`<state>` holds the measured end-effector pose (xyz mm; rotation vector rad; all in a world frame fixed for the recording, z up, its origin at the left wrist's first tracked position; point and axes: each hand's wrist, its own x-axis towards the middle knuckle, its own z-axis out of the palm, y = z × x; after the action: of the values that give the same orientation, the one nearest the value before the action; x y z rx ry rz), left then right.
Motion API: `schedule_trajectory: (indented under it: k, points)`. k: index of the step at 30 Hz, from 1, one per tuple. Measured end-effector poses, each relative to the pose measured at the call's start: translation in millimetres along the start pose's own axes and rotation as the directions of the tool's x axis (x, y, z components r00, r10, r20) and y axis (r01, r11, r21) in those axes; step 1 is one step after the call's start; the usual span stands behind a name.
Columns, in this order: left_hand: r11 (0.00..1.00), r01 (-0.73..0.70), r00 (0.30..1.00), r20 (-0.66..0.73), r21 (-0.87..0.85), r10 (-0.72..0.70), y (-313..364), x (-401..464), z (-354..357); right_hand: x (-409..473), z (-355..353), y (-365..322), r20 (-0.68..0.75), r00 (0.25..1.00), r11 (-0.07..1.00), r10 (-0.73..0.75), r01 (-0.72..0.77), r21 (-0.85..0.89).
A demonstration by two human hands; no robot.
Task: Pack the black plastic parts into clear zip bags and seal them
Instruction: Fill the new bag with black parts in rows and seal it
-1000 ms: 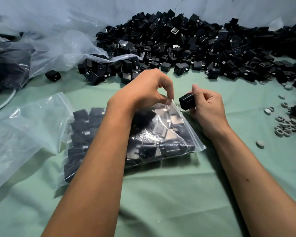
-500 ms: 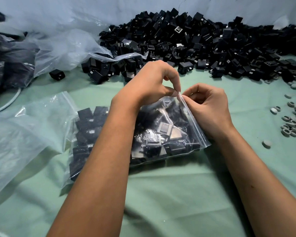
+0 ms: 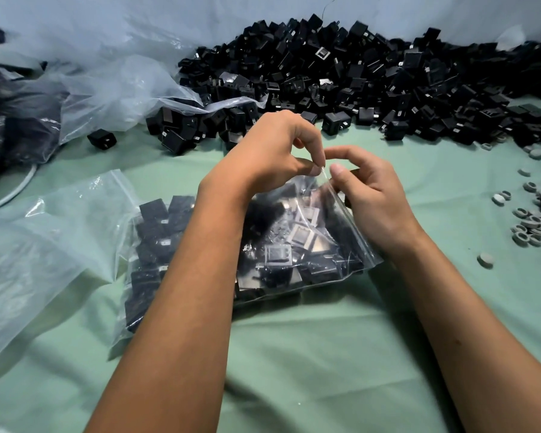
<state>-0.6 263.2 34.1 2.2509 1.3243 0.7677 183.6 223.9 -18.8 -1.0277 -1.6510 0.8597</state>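
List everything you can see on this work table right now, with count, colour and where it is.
zip bag: one, clear, centre of table, filled with black parts, top edge pinched by both hands
loose black parts: a large pile, too many to count, black, along the back
stray black part: one, black, back left, apart from the pile
large plastic bags: clear, crumpled, left side and back left; count unclear
rings and caps: several, grey, right edge
table cloth: one, green, under everything
left hand: pinches the bag's top edge
right hand: pinches the bag's top edge
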Motion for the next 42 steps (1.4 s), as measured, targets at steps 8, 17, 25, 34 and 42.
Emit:
schedule_trajectory:
  k: [8,17,25,34,42]
  points:
    - [1.0,-0.012,1.0,0.003,0.008,0.012,-1,2,1,-3,0,-7,0.148,0.989,0.995,0.015,-0.03,0.094]
    - [0.998,0.063,0.996,0.065,-0.012,-0.062,-5,0,2,12,-5,10,-0.302,0.947,0.983,0.11,-0.148,-0.105]
    - [0.993,0.118,0.986,0.123,-0.029,-0.114,-10,-2,0,113,-9,51,-0.142,0.974,0.559,0.177,-0.218,-0.8]
    - [0.992,0.117,0.982,0.152,-0.048,-0.108,-5,-3,3,138,0,57,0.044,0.988,0.352,0.147,-0.01,-0.936]
    - [0.997,0.074,0.99,0.122,0.032,-0.078,-1,-2,6,54,-17,17,-0.292,0.935,0.958,0.199,-0.248,-0.142]
